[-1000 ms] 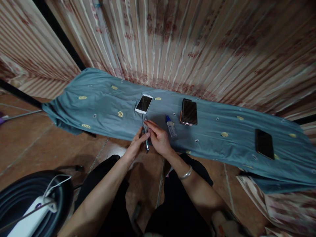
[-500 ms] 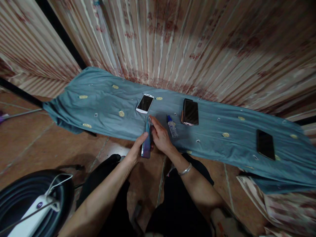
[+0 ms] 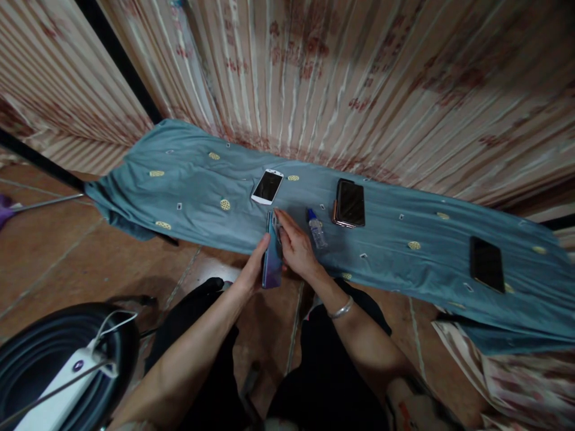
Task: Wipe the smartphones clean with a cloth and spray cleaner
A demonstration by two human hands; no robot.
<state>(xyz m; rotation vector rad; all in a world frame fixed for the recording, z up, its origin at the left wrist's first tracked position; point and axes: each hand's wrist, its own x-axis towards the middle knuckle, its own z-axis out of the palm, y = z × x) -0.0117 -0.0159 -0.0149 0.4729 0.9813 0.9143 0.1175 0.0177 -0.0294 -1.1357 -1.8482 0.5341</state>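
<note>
— What sits closest to the camera?

— At the lower left, a dark round tub [image 3: 67,353] with a white power strip [image 3: 58,392] lying across it. Beside it the person's dark-clad legs, over a brown tiled floor [image 3: 54,257].

— And the hands?

— Both meet just at the near edge of the blue cloth [image 3: 188,191]. The left hand [image 3: 252,270] holds a phone [image 3: 272,258] with a bluish-purple back, stood on edge and tilted, its back turned toward the camera. The grip there is closed on the phone: the thumb lies up its left edge, the other fingers are hidden behind it. The right hand [image 3: 295,246], a silver bangle [image 3: 340,309] on its wrist, presses against the phone's right side, fingers stretched up along its upper end. Whether it pinches something small against the phone cannot be told.

— So where is the phone relative to the two grips?

— Between them, lifted off the cloth, the left hand below and to its left, the right hand touching its right face.

— Farther out?

— Just right of the right hand lies a small clear bottle [image 3: 317,227] with a blue cap. Beyond the hands a white phone [image 3: 267,186] lies screen up; to the right a dark phone [image 3: 349,203], and well apart, far right, a black phone [image 3: 487,264]. Behind the cloth hangs a striped curtain [image 3: 359,78].
</note>
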